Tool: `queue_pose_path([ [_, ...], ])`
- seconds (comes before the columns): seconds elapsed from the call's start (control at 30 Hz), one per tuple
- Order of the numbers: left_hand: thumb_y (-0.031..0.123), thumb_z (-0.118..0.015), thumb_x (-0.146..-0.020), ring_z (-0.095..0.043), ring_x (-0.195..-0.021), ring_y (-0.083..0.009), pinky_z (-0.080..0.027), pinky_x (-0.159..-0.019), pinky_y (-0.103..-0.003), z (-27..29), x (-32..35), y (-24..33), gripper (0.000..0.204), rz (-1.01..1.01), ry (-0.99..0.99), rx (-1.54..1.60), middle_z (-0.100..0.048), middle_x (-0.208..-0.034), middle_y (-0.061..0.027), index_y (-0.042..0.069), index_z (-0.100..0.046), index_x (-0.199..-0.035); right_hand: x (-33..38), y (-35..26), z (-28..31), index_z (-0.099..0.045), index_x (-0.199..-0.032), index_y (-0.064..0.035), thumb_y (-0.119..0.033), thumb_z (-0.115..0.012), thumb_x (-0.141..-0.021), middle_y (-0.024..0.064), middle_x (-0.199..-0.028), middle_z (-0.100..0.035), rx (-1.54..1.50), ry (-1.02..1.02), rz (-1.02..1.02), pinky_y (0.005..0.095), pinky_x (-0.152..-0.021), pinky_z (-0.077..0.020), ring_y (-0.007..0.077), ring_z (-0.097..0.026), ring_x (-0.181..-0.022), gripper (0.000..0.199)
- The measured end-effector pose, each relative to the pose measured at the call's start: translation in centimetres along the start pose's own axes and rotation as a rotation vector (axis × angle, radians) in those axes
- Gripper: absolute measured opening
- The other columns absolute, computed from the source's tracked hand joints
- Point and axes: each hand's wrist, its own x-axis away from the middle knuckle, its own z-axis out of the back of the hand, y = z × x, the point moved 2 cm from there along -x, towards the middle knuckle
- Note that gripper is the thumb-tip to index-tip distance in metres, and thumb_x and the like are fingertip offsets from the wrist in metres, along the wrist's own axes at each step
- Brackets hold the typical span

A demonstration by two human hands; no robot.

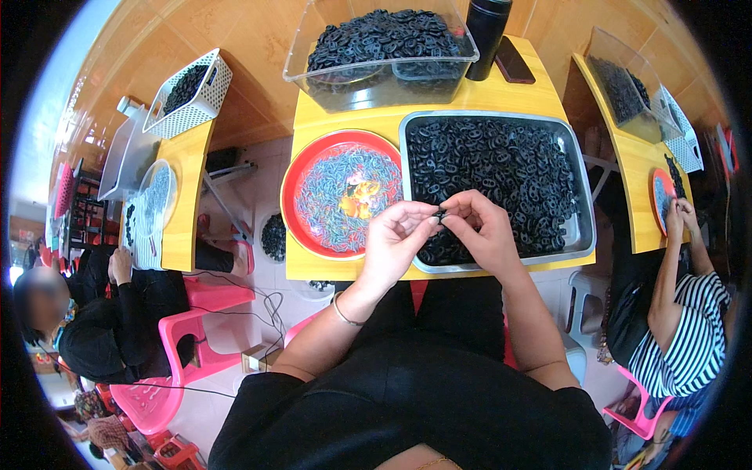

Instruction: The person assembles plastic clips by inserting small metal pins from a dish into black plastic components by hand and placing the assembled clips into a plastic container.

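Observation:
My left hand (pixel 398 239) and my right hand (pixel 484 235) meet over the near part of a metal tray. Between their pinched fingertips is a small black piece (pixel 441 213), partly covered by the fingers. Many small black oval pieces with holes (pixel 493 157) fill the tray (pixel 591 211). Left of the tray, and close to my left hand, lies a red round plate (pixel 291 192). Thin, small blue-grey and silvery bits (pixel 321 184) cover much of it, around a yellow-orange picture on its bottom.
Behind the tray stands a clear plastic bin (pixel 368 95) heaped with black pieces, beside a black bottle (pixel 487 39) and a dark phone (pixel 513 61). People sit at yellow tables on the left (pixel 184 188) and right (pixel 627 196). A pink chair (pixel 200 337) stands at left.

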Motion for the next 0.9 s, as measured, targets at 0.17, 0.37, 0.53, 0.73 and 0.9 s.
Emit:
queue_pose_path([
  [0.17, -0.003, -0.060, -0.078, -0.061, -0.078, -0.0108, -0.049, -0.068, -0.022, 0.5, -1.3, 0.5, 0.015, -0.070, -0.076, -0.288, -0.061, -0.085, -0.0075, 0.000, -0.058, -0.092, 0.0, 0.5, 0.1, -0.054, -0.088, 0.0004, -0.004, -0.055, -0.082, 0.0049, -0.079, -0.061, -0.145, 0.091, -0.009, 0.0196, -0.060, -0.0452, 0.0072, -0.058, -0.071, 0.008],
  [0.37, 0.002, -0.063, -0.066, -0.055, -0.081, -0.0234, -0.043, -0.074, -0.035, 0.1, -2.0, 2.2, 0.020, -0.462, -0.321, -1.207, -0.058, -0.083, -0.0070, 0.005, -0.063, -0.086, -0.4, 0.2, 1.1, -0.050, -0.093, -0.0012, -0.004, -0.050, -0.086, 0.0064, -0.086, -0.059, -0.272, 0.154, -0.040, 0.0210, -0.065, -0.0469, 0.0113, -0.059, -0.079, 0.008],
  [0.53, 0.009, -0.061, -0.066, -0.051, -0.081, -0.0214, -0.039, -0.074, -0.033, -0.5, -2.1, 0.9, 0.014, -0.471, -0.468, -1.464, -0.054, -0.077, -0.0052, 0.009, -0.065, -0.080, -0.3, 0.5, 1.2, -0.054, -0.102, -0.0004, -0.007, -0.048, -0.088, 0.0028, -0.086, -0.056, -0.224, 0.143, 0.015, 0.0197, -0.066, -0.0445, 0.0081, -0.055, -0.075, 0.016],
  [0.73, 0.013, -0.055, -0.071, -0.049, -0.081, -0.0189, -0.036, -0.073, -0.032, -1.2, -2.6, 0.6, 0.012, -0.504, -0.490, -1.595, -0.050, -0.074, -0.0030, 0.011, -0.065, -0.077, -0.3, 0.0, 1.3, -0.058, -0.105, -0.0005, -0.004, -0.049, -0.086, 0.0030, -0.085, -0.052, -0.136, 0.108, 0.026, 0.0198, -0.067, -0.0445, 0.0082, -0.054, -0.073, 0.021],
  [0.9, 0.014, -0.053, -0.071, -0.049, -0.080, -0.0191, -0.036, -0.073, -0.031, -1.4, -3.2, 0.0, 0.010, -0.444, -0.482, -1.669, -0.050, -0.074, -0.0035, 0.011, -0.063, -0.072, -0.3, 0.1, 1.0, -0.059, -0.103, -0.0002, -0.001, -0.051, -0.084, 0.0036, -0.086, -0.052, -0.147, 0.116, 0.042, 0.0203, -0.069, -0.0453, 0.0091, -0.054, -0.075, 0.021],
])
